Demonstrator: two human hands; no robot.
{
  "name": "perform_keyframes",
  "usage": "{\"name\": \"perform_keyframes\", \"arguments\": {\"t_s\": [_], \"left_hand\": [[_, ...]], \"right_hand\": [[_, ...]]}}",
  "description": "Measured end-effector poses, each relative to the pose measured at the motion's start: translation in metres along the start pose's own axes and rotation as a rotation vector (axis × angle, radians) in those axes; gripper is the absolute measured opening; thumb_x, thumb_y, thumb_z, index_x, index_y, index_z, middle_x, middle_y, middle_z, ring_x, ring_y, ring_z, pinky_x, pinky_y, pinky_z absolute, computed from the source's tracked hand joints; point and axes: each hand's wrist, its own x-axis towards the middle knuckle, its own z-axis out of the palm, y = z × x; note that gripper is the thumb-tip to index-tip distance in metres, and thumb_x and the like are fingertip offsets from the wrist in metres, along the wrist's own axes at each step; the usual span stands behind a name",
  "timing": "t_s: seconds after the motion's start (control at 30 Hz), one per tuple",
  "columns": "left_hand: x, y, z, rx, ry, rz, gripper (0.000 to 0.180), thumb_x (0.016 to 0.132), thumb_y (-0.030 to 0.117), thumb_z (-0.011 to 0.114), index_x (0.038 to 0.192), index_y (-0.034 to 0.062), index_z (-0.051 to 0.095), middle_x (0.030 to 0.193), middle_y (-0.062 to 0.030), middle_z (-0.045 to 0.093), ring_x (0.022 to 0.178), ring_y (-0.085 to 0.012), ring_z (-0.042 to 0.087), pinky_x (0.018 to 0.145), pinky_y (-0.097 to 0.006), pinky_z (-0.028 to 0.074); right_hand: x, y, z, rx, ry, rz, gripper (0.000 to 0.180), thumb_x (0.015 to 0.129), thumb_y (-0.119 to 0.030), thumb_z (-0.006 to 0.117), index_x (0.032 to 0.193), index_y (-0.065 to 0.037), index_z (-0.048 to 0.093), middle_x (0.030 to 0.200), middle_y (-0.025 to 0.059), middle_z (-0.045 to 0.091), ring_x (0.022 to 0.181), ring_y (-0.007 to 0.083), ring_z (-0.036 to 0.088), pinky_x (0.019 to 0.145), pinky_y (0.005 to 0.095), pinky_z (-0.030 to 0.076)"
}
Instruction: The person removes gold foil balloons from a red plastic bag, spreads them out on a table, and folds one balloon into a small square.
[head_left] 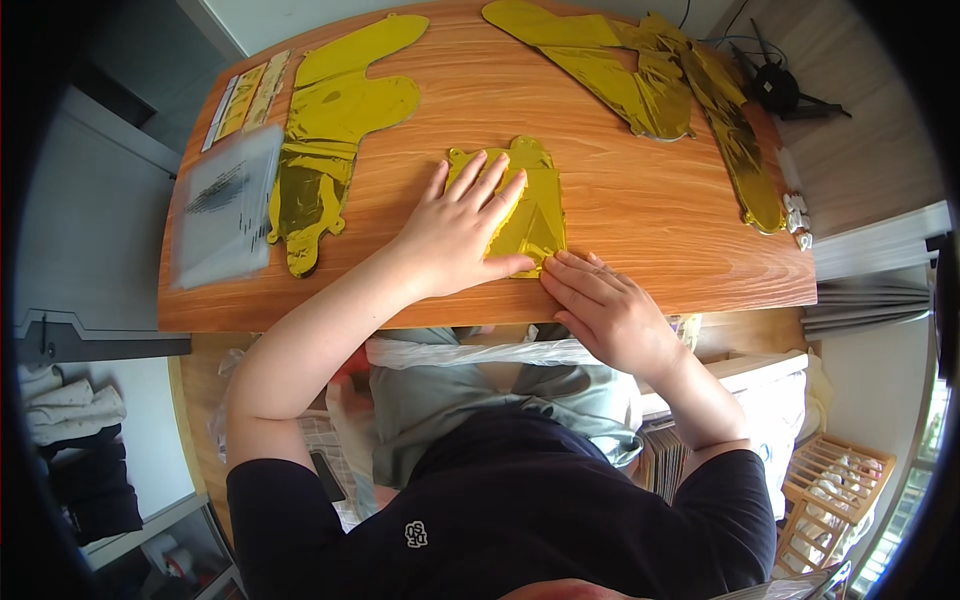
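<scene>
A flat, folded gold foil balloon [542, 205] lies near the front edge of the wooden table, with small rounded tabs at its far end. My left hand [460, 220] rests open on its left half, fingers spread and pointing away from me. At the near right corner is my right hand [608, 308], its fingers stretched out close together and touching the foil there. The thumb side of that hand hangs over the table edge. Another deflated gold foil balloon [335, 110] is spread out at the left, and more gold foil [655, 85] lies at the far right.
On the wooden table [440, 90], a clear plastic bag [225, 215] sits at the left edge, with printed strips [243, 103] behind it. A black device with antennas [778, 88] stands at the far right. Small white pieces [797, 220] lie by the right edge.
</scene>
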Motion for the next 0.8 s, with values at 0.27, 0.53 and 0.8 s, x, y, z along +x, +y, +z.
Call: {"name": "perform_keyframes", "arguments": {"t_s": [0.27,0.53,0.8], "left_hand": [[-0.021,0.016,-0.009,-0.024,-0.082,-0.01,0.11,0.092,0.07,0.063,0.165,0.0015,0.019,0.171,-0.0216,0.021,0.161,-0.0373,0.015,0.127,-0.063,0.013],[-0.032,0.015,-0.008,-0.136,-0.015,0.07,0.111,0.091,0.074,0.059,0.164,-0.0003,0.02,0.17,-0.024,0.025,0.159,-0.04,0.021,0.126,-0.063,0.017],[-0.029,0.019,-0.017,-0.115,-0.064,0.039,0.107,0.091,0.067,0.065,0.165,0.0022,0.023,0.172,-0.0199,0.021,0.16,-0.0381,0.019,0.127,-0.06,0.014]], "right_hand": [[-0.011,-0.007,-0.007,0.039,-0.021,-0.052,0.038,0.095,-0.013,0.071,0.131,-0.003,0.068,0.132,0.0143,0.07,0.129,0.0345,0.063,0.111,0.0479,0.05],[0.004,0.026,-0.023,-0.048,0.129,0.115,0.039,0.092,-0.011,0.07,0.131,-0.008,0.069,0.124,0.0126,0.067,0.111,0.0333,0.066,0.096,0.045,0.053],[0.028,0.06,-0.031,-0.29,0.028,-0.1,0.037,0.093,-0.015,0.069,0.13,-0.013,0.07,0.126,0.0103,0.065,0.122,0.0336,0.06,0.102,0.0451,0.05]]}}
